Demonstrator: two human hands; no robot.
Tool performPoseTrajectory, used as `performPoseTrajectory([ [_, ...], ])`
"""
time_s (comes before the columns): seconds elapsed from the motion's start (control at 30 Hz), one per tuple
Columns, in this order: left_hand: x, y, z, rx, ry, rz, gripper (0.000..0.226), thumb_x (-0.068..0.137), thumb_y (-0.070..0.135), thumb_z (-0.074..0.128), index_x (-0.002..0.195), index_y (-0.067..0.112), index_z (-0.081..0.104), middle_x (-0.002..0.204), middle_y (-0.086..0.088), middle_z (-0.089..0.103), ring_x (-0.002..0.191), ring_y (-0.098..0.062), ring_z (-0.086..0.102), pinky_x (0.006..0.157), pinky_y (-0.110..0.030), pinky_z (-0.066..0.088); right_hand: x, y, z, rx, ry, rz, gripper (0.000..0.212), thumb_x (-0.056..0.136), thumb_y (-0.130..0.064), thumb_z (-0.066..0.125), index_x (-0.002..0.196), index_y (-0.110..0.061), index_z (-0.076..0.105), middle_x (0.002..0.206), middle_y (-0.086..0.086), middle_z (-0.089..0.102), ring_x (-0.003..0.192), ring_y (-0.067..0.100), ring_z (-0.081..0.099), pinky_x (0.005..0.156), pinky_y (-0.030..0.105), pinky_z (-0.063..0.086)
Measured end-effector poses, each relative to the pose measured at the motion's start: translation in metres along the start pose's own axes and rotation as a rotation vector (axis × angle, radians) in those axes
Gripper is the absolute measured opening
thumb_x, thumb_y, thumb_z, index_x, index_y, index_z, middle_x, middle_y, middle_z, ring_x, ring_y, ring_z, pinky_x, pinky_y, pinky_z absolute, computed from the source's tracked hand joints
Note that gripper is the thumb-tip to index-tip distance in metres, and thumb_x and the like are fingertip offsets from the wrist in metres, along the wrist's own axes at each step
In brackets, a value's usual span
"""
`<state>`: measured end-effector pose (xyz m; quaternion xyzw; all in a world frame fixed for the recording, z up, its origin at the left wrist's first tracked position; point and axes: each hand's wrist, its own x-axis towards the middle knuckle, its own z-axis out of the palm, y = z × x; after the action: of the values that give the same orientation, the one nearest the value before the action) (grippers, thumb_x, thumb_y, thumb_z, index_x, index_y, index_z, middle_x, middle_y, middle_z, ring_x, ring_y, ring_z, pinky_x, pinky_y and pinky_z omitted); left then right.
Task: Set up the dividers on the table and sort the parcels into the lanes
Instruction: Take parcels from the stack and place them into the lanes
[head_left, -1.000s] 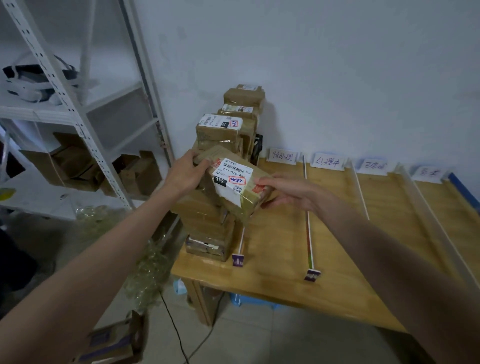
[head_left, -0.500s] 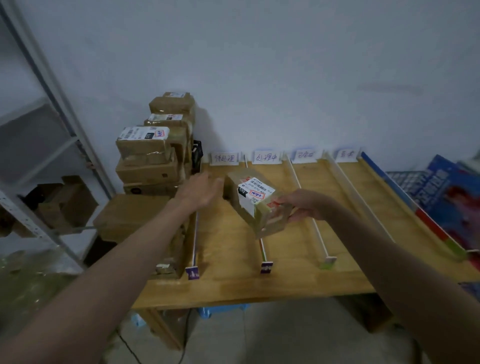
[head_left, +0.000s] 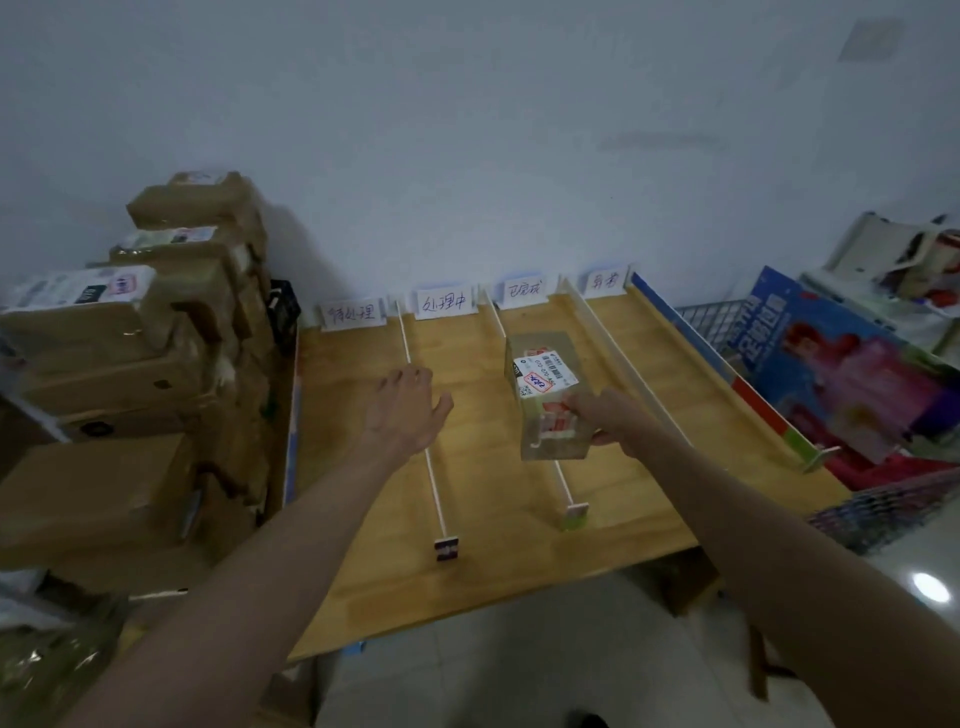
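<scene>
1. Since the earlier frame, the parcel (head_left: 546, 395) has travelled rightward from the stack side of the table to the middle of the picture, and the left hand (head_left: 407, 410), which was on it a second ago, has let go.
2. Right of centre in the frame, that parcel now hangs over the third lane, its near end low and crossing the white divider (head_left: 563, 480) on that lane's left; whether it touches the wood yet I cannot tell.
3. At the parcel's near right corner, the right hand (head_left: 605, 418) grasps it, fingers curled round the taped end.
4. Left of centre, the left hand hovers with fingers loose and spread, holding nothing, above another divider (head_left: 434, 483) between the first two lanes.
5. Along the wall at mid-frame stand four handwritten lane labels (head_left: 525, 289), and all dividers run from them toward the table's (head_left: 493, 582) near edge, so the set-up step looks finished.
6. Sorting is the step in hand, and early in it, I judge: no lane holds a parcel, and the stack of parcels (head_left: 156, 332) at the left of the frame remains tall.
7. Next, the parcel needs squaring so it lies between the dividers rather than across one, then lowering flat and letting go.
8. Beyond the table at the right edge lie a wire basket (head_left: 711, 322) and a blue printed box (head_left: 831, 364).
</scene>
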<state>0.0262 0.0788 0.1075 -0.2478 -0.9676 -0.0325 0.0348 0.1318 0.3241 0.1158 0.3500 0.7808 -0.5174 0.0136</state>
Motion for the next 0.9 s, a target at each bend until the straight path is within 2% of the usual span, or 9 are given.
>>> performPoseTrajectory([
  [0.13,0.033,0.047,0.024,0.018,-0.008,-0.029,0.052,0.101,0.048,0.032,0.133,0.013,0.053,0.133,-0.007,0.056,0.12,-0.026,0.052,0.1,-0.039,0.038,0.046,0.017,-0.038,-0.002,-0.019,-0.008,0.032,0.094,-0.03,0.062,0.113,-0.005,0.068,0.101,0.01,0.072,0.085,0.02,0.067,0.065,0.03,0.057],
  [0.17,0.04,0.059,0.03,0.011,-0.012,-0.04,0.052,0.1,0.048,0.032,0.134,0.013,0.052,0.133,-0.006,0.055,0.12,-0.026,0.052,0.1,-0.039,0.038,0.058,0.02,-0.047,-0.02,-0.02,-0.023,0.032,0.094,-0.03,0.062,0.115,-0.006,0.068,0.102,0.009,0.072,0.085,0.019,0.066,0.065,0.031,0.057],
  [0.27,0.06,0.094,0.045,-0.001,-0.032,-0.075,0.053,0.101,0.048,0.032,0.136,0.013,0.05,0.135,-0.006,0.054,0.123,-0.027,0.051,0.103,-0.039,0.037,0.093,0.032,-0.073,-0.107,0.0,-0.06,0.039,0.092,-0.037,0.063,0.117,-0.008,0.069,0.107,0.012,0.071,0.097,0.027,0.068,0.083,0.042,0.059],
  [0.33,0.07,0.115,0.053,-0.011,-0.037,-0.098,0.053,0.101,0.048,0.033,0.138,0.013,0.049,0.136,-0.006,0.053,0.125,-0.027,0.049,0.104,-0.039,0.037,0.116,0.037,-0.088,-0.155,-0.009,-0.085,0.045,0.091,-0.042,0.063,0.119,-0.007,0.07,0.111,0.015,0.071,0.102,0.031,0.067,0.089,0.048,0.056],
  [0.47,0.09,0.145,0.066,-0.007,-0.073,-0.132,0.054,0.101,0.048,0.032,0.14,0.014,0.048,0.136,-0.006,0.054,0.124,-0.026,0.051,0.105,-0.04,0.038,0.159,0.048,-0.108,-0.245,-0.051,-0.109,0.053,0.091,-0.048,0.06,0.119,-0.004,0.069,0.112,0.018,0.071,0.102,0.034,0.067,0.089,0.048,0.056],
  [0.57,0.109,0.157,0.073,0.008,-0.089,-0.162,0.055,0.101,0.049,0.032,0.141,0.014,0.047,0.138,-0.006,0.053,0.125,-0.026,0.05,0.104,-0.039,0.038,0.183,0.05,-0.116,-0.243,-0.071,-0.107,0.05,0.093,-0.045,0.061,0.116,-0.001,0.069,0.109,0.017,0.071,0.1,0.033,0.068,0.088,0.048,0.057],
  [0.67,0.133,0.16,0.079,0.011,-0.092,-0.181,0.054,0.101,0.048,0.034,0.139,0.013,0.049,0.137,-0.005,0.054,0.124,-0.025,0.051,0.104,-0.038,0.039,0.212,0.047,-0.116,-0.259,-0.1,-0.092,0.049,0.092,-0.045,0.061,0.117,-0.003,0.069,0.109,0.016,0.071,0.099,0.031,0.068,0.088,0.047,0.057],
  [0.77,0.161,0.157,0.089,-0.004,-0.098,-0.196,0.054,0.101,0.048,0.034,0.137,0.013,0.05,0.135,-0.006,0.054,0.123,-0.026,0.051,0.105,-0.04,0.039,0.241,0.038,-0.113,-0.329,-0.115,-0.127,0.047,0.095,-0.044,0.057,0.122,-0.008,0.069,0.115,0.016,0.07,0.107,0.032,0.065,0.094,0.044,0.053],
  [0.9,0.209,0.151,0.104,0.004,-0.108,-0.212,0.053,0.101,0.048,0.033,0.137,0.013,0.05,0.134,-0.005,0.055,0.121,-0.025,0.052,0.102,-0.039,0.039,0.291,0.023,-0.103,-0.36,-0.132,-0.111,0.049,0.095,-0.047,0.055,0.114,-0.006,0.072,0.112,0.017,0.071,0.104,0.032,0.066,0.092,0.041,0.053],
])
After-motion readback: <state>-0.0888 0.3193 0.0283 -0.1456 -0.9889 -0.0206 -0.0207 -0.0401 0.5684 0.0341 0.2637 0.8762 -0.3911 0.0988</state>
